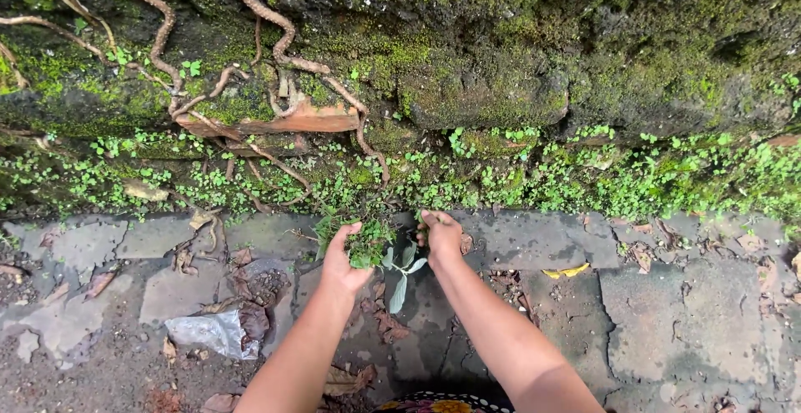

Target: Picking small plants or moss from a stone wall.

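both hands on weeds at the foot of a mossy wall

we reach forward and down with both arms to the joint where the cracked paving [517, 246] meets the wall [467, 37]. our left hand [344, 256] is cupped around a clump of small green weeds [367, 244], thumb on one side and fingers curled over the other, so it grips the clump near its base rather than by the tips. our right hand [442, 234] sits just beside it, fingers bent down into the crack; it looks clenched on something low in the greenery, but we cannot tell what, since the fingertips are hidden. between and just below the hands a pale long-leaved seedling [402, 267] stands free, touched by neither hand as far as we can see.

the weeds grow in a band along the wall's foot, which is likely why both hands work so low and close together. brown roots [279, 37] snake down the wall above. on the paving to our left lies a crumpled plastic wrapper [209, 331] among dead leaves [250, 284], well apart from the hands; a yellow leaf [566, 272] lies to the right.
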